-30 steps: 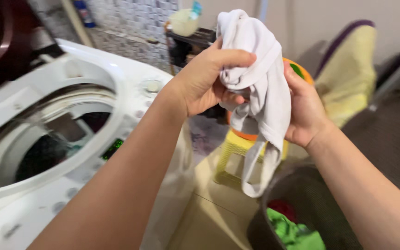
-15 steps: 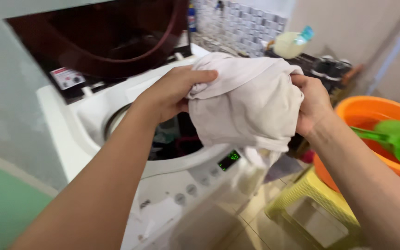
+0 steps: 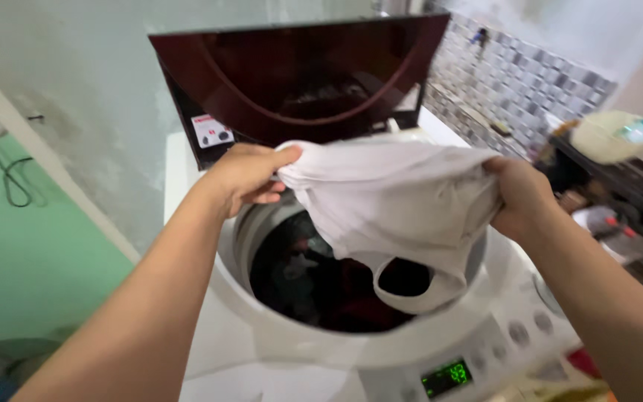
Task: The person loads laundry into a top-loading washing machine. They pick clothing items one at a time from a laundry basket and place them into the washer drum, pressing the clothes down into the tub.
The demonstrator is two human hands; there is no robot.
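We've got the top-load washing machine (image 3: 284, 350) with its dark lid (image 3: 299, 82) flipped up, drum (image 3: 314, 283) already holding dark laundry. Stretched right above the opening is a white garment (image 3: 388, 201) — left hand (image 3: 243, 175) and right hand (image 3: 519, 193) each pinch an edge, fingers clenched on cloth, so it hangs spread out.

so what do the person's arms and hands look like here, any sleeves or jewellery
Both forearms are bare to the frame edge, with no sleeves in view. The left hand and right hand wear no gloves, and no rings, watch or bracelets show.
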